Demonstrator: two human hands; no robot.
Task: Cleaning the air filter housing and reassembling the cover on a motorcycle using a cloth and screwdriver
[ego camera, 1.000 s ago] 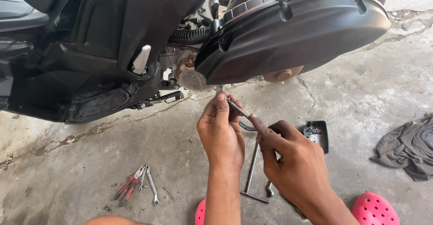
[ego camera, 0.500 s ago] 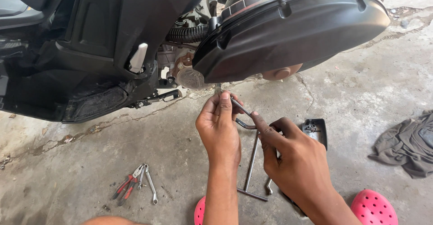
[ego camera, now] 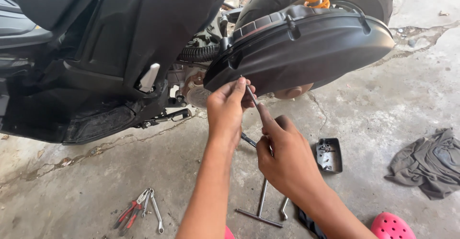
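Both hands were on a thin metal driver: left hand pinched its tip at the black engine cover, right hand gripped the shaft. Cover looked still mounted. T-wrench and pliers lay unused on the floor.

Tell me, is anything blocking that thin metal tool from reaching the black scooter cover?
Nothing visible does. The thin metal rod tool, held by the left hand and right hand, already has its tip at the lower edge of the black plastic engine cover.
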